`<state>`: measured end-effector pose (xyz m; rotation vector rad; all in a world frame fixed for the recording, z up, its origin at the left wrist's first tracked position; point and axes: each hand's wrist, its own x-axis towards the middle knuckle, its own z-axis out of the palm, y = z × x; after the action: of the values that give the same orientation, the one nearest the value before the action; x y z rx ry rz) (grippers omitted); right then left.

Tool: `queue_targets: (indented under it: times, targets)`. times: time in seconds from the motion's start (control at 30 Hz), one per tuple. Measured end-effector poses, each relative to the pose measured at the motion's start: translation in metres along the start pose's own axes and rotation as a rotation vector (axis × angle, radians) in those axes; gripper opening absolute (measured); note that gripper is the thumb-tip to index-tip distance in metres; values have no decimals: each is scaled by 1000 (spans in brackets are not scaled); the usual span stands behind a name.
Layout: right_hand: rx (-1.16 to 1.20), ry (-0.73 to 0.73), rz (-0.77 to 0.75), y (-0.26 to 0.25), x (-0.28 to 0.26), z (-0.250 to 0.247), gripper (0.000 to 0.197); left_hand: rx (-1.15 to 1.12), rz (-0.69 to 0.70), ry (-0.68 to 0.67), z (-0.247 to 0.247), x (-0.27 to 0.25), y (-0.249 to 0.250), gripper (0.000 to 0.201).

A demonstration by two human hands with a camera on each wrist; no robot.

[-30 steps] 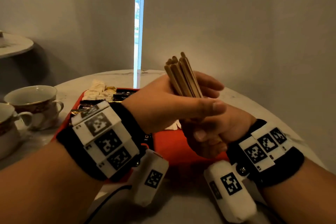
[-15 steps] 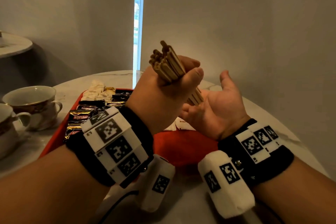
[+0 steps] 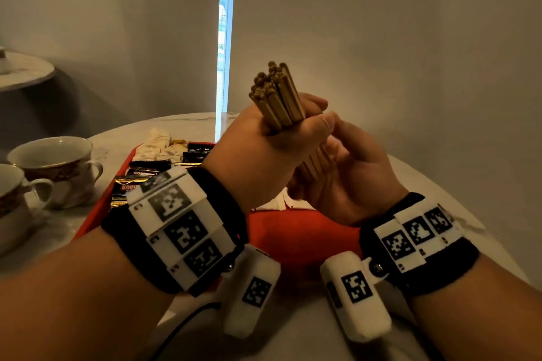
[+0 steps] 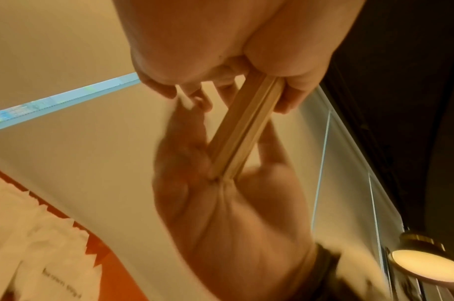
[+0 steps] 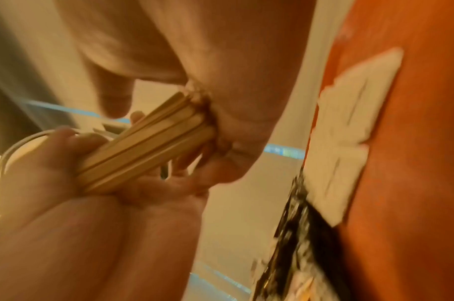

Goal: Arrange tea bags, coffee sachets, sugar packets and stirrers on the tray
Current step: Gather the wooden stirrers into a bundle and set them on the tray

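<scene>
Right hand [image 3: 349, 173] has closed in since half a second ago, palm now butting stirrers [image 3: 278, 97] | left hand [image 3: 264, 155] fist-grips bundle upright at frame centre, likely squaring ends | right fingers loosely spread | red tray [image 3: 293, 237] below.

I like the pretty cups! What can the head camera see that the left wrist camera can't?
Only the head view shows the two teacups, the dark coffee sachets and both wristbands. Only the left wrist view shows a round lamp and the stirrers' lower ends pressing into the right hand. Both show the stirrers, the left hand gripping them, and the red tray.
</scene>
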<state>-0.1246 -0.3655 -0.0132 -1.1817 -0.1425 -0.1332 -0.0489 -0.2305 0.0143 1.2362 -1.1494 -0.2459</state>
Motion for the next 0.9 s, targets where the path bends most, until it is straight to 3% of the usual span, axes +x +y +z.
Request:
queue_targets:
  times: [0.1,0.2,0.27,0.33,0.43,0.53,0.6,0.73,0.9]
  targets:
    - [45,-242,154,-5,-5,-6,58,-69,-52,-149,-11,2,3,13]
    - [-19,-406,204,-5,-6,-5,61,-137,-95,-319,-15,-3,6,16]
    - [-122,-472,240,-1,-6,2,56,-120,-139,-368,-13,-5,4,16]
    - [-230,-434,220,4,-5,9,49,-37,-143,-392,-13,-4,0,12]
    - [-265,-284,154,6,-6,13,35,-2,-145,-340,-16,-2,-2,3]
    - [-304,-265,196,1,-8,13,12,-86,-138,-259,-20,2,-4,38]
    - [-323,-234,232,1,-8,13,15,-190,-89,-84,-22,6,-6,58]
    - [-281,-215,256,5,-9,16,13,-179,-9,37,-17,4,5,24]
    - [-81,-233,218,12,-6,21,40,-256,-72,134,-21,7,-3,21]
